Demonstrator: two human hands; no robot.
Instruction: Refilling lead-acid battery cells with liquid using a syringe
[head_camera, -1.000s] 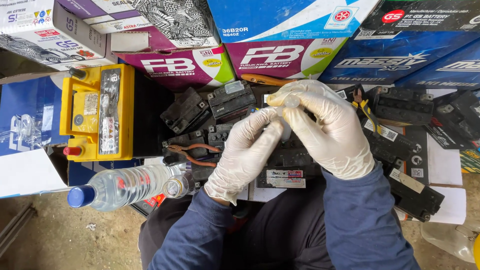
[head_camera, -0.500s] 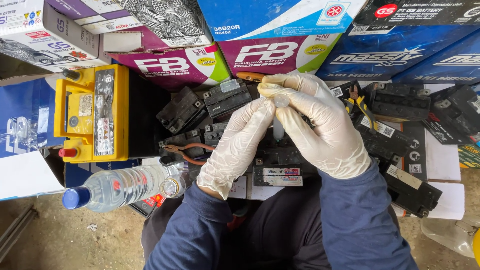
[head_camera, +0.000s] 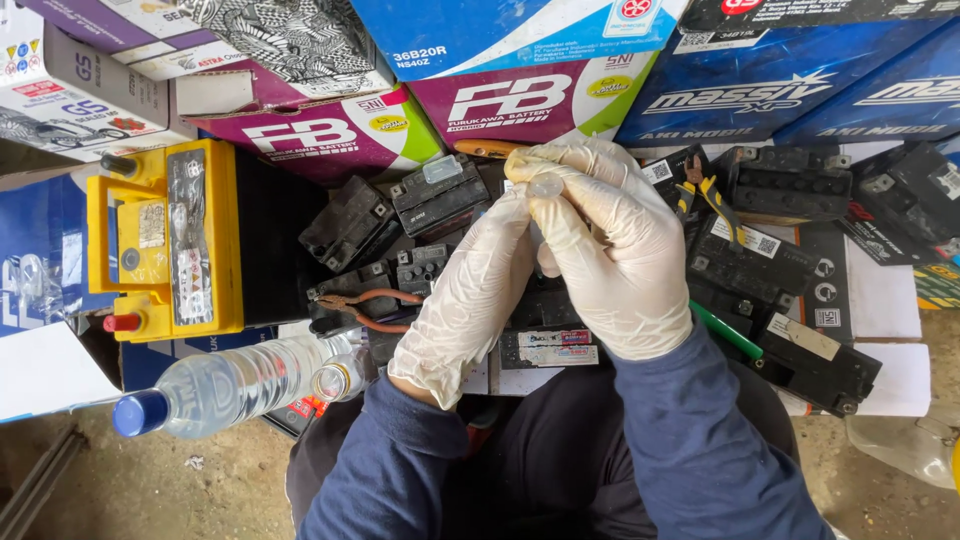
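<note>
Both gloved hands are raised together over the small black batteries (head_camera: 440, 195): a small clear round piece (head_camera: 546, 185) is pinched at the fingertips of the right hand (head_camera: 610, 260), and the left hand (head_camera: 475, 290) is pressed against it from below, fingers closed. Around them, a yellow-topped battery (head_camera: 165, 240), a lying water bottle (head_camera: 225, 385) and stacked cartons (head_camera: 520, 100) are seen on dusty ground. What the clear piece is cannot be made out.
</note>
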